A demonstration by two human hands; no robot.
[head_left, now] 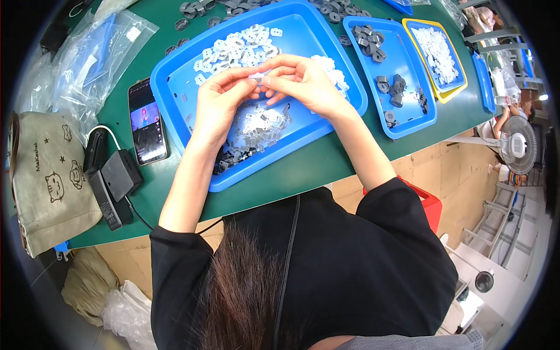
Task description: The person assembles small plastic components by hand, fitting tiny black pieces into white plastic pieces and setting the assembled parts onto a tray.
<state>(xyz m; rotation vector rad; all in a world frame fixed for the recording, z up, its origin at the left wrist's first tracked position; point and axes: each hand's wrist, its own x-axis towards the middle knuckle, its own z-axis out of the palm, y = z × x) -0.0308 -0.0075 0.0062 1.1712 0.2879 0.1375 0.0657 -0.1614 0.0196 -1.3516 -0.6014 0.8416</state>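
Small dark lettering (39, 156) is printed on the beige bag (55, 169).

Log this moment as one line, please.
holding: left grip and right grip pinch small pale piece | under: large blue tray | in tray: white pieces, metallic pieces | left of tray: phone, screen lit
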